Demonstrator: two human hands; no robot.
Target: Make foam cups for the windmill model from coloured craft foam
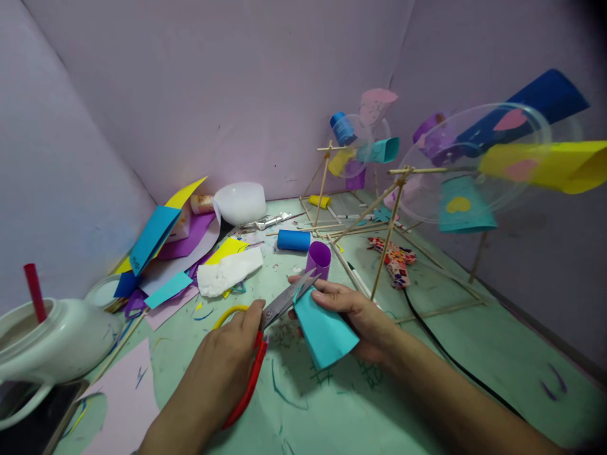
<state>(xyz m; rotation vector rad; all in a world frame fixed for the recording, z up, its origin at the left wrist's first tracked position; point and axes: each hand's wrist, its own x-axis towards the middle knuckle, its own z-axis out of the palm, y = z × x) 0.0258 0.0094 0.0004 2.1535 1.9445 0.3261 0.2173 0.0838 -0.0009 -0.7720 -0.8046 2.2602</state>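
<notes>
My left hand is closed round the red and yellow handles of a pair of scissors. The blades are parted and reach the narrow top end of a turquoise paper piece. That piece looks like a flattened, flaring tube, held by my right hand between thumb and fingers. Some of the right fingers are hidden behind the paper. Just beyond the blades a purple paper tube stands upright, with a blue paper roll lying behind it.
Stick-framed wheels with paper cups stand at the right and back. A glue gun trails a black cable. At left are a white jug, coloured paper, white tissue and a pink sheet.
</notes>
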